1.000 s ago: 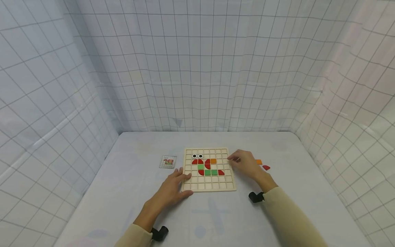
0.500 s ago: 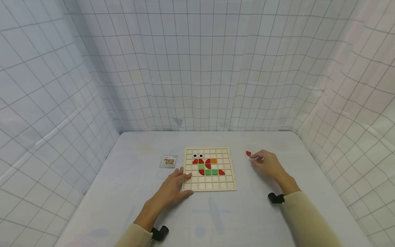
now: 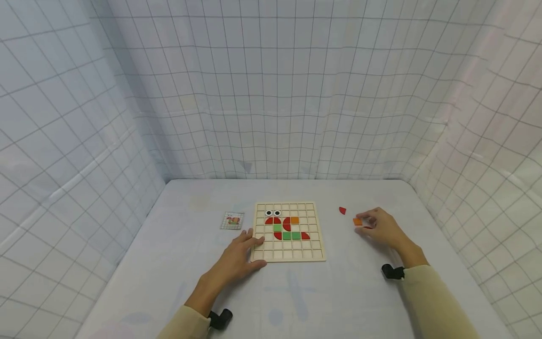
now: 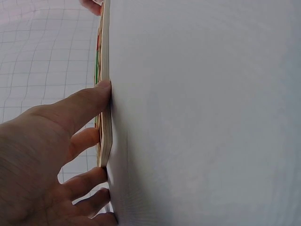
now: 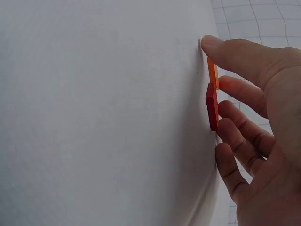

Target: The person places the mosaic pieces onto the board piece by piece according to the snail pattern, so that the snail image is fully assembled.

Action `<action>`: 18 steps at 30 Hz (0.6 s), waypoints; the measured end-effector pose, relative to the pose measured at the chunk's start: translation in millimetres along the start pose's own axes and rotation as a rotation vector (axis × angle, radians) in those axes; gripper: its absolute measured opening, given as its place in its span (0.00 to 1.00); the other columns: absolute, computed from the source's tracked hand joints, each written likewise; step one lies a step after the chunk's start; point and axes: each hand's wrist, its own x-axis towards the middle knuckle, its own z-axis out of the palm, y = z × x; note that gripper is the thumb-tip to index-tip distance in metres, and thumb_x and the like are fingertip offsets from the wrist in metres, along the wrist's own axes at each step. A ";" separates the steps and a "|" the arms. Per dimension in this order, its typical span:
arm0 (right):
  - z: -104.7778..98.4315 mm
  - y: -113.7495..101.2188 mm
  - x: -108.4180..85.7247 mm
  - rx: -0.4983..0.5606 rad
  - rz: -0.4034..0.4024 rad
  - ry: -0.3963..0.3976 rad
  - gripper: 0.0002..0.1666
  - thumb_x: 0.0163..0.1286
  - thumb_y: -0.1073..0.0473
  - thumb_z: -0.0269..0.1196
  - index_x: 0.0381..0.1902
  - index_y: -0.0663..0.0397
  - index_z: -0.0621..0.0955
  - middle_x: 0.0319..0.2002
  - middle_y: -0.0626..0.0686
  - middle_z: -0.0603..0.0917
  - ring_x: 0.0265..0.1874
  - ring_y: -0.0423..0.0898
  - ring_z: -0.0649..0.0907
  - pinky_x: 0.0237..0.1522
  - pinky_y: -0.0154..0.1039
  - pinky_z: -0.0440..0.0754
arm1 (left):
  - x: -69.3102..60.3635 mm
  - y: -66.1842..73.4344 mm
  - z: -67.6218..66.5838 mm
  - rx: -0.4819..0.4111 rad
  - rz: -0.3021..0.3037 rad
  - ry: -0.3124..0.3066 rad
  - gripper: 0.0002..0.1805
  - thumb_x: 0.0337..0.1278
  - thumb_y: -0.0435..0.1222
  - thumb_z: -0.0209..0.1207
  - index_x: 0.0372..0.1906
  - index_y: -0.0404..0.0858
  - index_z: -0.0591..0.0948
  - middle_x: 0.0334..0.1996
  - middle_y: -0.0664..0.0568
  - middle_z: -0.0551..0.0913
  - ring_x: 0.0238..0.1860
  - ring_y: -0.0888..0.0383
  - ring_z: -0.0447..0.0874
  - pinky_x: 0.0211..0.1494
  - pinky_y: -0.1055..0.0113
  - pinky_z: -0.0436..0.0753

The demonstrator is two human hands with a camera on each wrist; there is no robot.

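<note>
My left hand [image 3: 240, 258] rests at the left front corner of a wooden grid board [image 3: 292, 254]. Its thumb [image 4: 96, 96] touches the front edge, while the index finger lies over the left side. On the board, red, green and orange tiles and two eye tiles [image 3: 273, 213] form a figure. To the right of the board, my right hand [image 3: 383, 228] pinches an orange square tile [image 3: 357, 221] between thumb and index finger, at the tabletop. A red quarter-round tile [image 5: 212, 107] lies beside it, partly hidden under the hand in the head view.
Another red quarter-round tile [image 3: 342, 210] lies between the board and my right hand. A small pattern card [image 3: 232, 220] with a similar figure sits left of the board. White gridded curtains [image 3: 279, 117] enclose the white table [image 3: 190, 202] at the back and sides.
My right hand has moved right from the board's edge to the orange tile. A red quarter-round tile, at its fingertips half a second ago, now lies apart from it. My left hand stays put.
</note>
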 end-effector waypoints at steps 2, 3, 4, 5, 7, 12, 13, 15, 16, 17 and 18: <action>-0.8 1.5 -0.7 0.003 0.013 -0.020 0.25 0.74 0.53 0.83 0.65 0.56 0.93 0.57 0.63 0.88 0.53 0.58 0.86 0.53 0.47 0.84 | 0.2 -0.3 0.4 0.003 -0.003 0.000 0.40 0.66 0.47 0.84 0.80 0.44 0.86 0.91 0.37 0.70 0.94 0.32 0.62 0.92 0.29 0.69; -1.1 1.9 -1.0 0.005 0.015 -0.027 0.25 0.75 0.53 0.83 0.65 0.56 0.93 0.58 0.63 0.88 0.54 0.58 0.86 0.53 0.48 0.84 | 0.3 -0.4 0.6 0.004 -0.004 0.001 0.40 0.66 0.47 0.84 0.80 0.44 0.86 0.91 0.37 0.70 0.94 0.32 0.62 0.92 0.29 0.69; -1.6 1.9 -0.8 0.008 0.018 -0.030 0.25 0.75 0.54 0.82 0.65 0.56 0.93 0.58 0.63 0.88 0.55 0.59 0.86 0.54 0.49 0.85 | 0.6 -0.3 0.7 0.006 -0.005 0.001 0.40 0.66 0.47 0.84 0.80 0.44 0.86 0.91 0.37 0.70 0.94 0.32 0.62 0.92 0.29 0.70; -1.7 2.1 -0.4 0.012 0.018 -0.032 0.24 0.76 0.54 0.82 0.65 0.56 0.93 0.58 0.63 0.88 0.55 0.59 0.86 0.55 0.50 0.85 | 0.9 -0.4 0.8 0.008 -0.006 0.001 0.40 0.65 0.47 0.84 0.80 0.44 0.86 0.91 0.37 0.70 0.94 0.33 0.62 0.92 0.29 0.70; -1.3 2.0 0.1 0.015 0.019 -0.029 0.22 0.77 0.56 0.81 0.64 0.57 0.93 0.57 0.62 0.89 0.55 0.59 0.87 0.56 0.52 0.86 | 1.4 -0.2 1.1 0.010 -0.006 0.002 0.40 0.65 0.47 0.85 0.80 0.44 0.86 0.91 0.38 0.70 0.94 0.33 0.62 0.92 0.29 0.70; 3.4 2.5 2.4 0.008 0.005 0.005 0.14 0.79 0.61 0.77 0.59 0.58 0.94 0.54 0.62 0.91 0.52 0.58 0.88 0.54 0.51 0.86 | 1.3 0.7 1.5 0.011 -0.007 0.004 0.40 0.65 0.47 0.85 0.80 0.44 0.86 0.91 0.38 0.71 0.94 0.33 0.62 0.92 0.29 0.70; 4.1 2.4 2.8 0.007 0.002 0.013 0.14 0.79 0.62 0.77 0.58 0.58 0.94 0.54 0.62 0.91 0.52 0.57 0.88 0.54 0.50 0.86 | 1.2 0.7 1.5 0.012 -0.008 0.004 0.40 0.65 0.47 0.85 0.80 0.44 0.86 0.91 0.38 0.71 0.94 0.33 0.62 0.92 0.30 0.70; 5.0 2.3 3.2 0.009 -0.002 0.022 0.13 0.79 0.63 0.77 0.57 0.59 0.94 0.53 0.62 0.92 0.51 0.57 0.88 0.53 0.49 0.85 | 0.9 1.0 1.1 0.012 -0.008 0.005 0.40 0.65 0.47 0.85 0.80 0.44 0.86 0.91 0.37 0.71 0.94 0.33 0.62 0.92 0.30 0.70; 5.3 2.1 3.2 0.007 -0.007 0.024 0.13 0.78 0.63 0.77 0.57 0.59 0.94 0.52 0.62 0.91 0.50 0.57 0.88 0.52 0.48 0.85 | 0.6 1.1 0.9 0.012 -0.009 0.005 0.40 0.65 0.47 0.85 0.80 0.44 0.86 0.91 0.37 0.71 0.94 0.33 0.63 0.92 0.30 0.70; 5.5 1.4 3.0 0.005 -0.006 0.028 0.12 0.79 0.63 0.77 0.57 0.59 0.94 0.51 0.61 0.91 0.49 0.57 0.88 0.52 0.47 0.85 | 0.4 1.1 0.8 0.012 -0.009 0.006 0.40 0.65 0.47 0.85 0.80 0.44 0.86 0.91 0.37 0.71 0.94 0.33 0.63 0.92 0.30 0.70; 5.6 0.8 2.7 0.006 -0.006 0.029 0.12 0.79 0.63 0.77 0.56 0.59 0.93 0.51 0.61 0.91 0.49 0.56 0.87 0.51 0.47 0.84 | 0.2 1.2 0.7 0.013 -0.009 0.006 0.40 0.65 0.46 0.85 0.80 0.44 0.86 0.91 0.37 0.71 0.94 0.33 0.63 0.92 0.30 0.70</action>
